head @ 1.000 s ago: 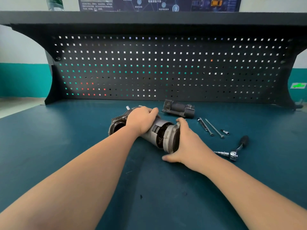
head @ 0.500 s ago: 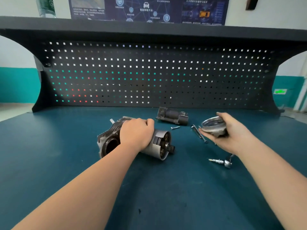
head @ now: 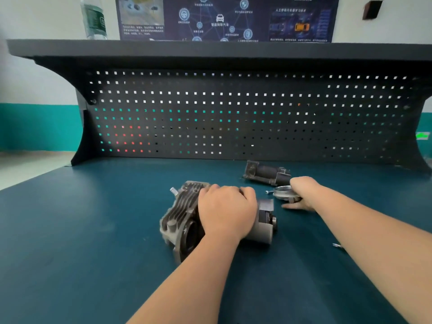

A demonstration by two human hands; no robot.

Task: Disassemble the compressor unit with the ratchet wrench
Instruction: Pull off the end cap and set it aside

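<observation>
Compressor unit (head: 187,218) mid-bench; end cap (head: 281,192) right; motor part (head: 266,173) behind.

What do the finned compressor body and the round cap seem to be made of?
Compressor body: likely cast metal, dull grey, ribbed with cooling fins. Round cap, held by the right hand: probably bright metal, since its rim glints.

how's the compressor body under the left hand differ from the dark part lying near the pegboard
The compressor body is larger, grey and finned, with the left hand gripping it; the dark part is smaller, near black, and no hand holds it. The body lies nearer the person, the dark part farther back. Both lie on their sides on the blue bench.
</observation>
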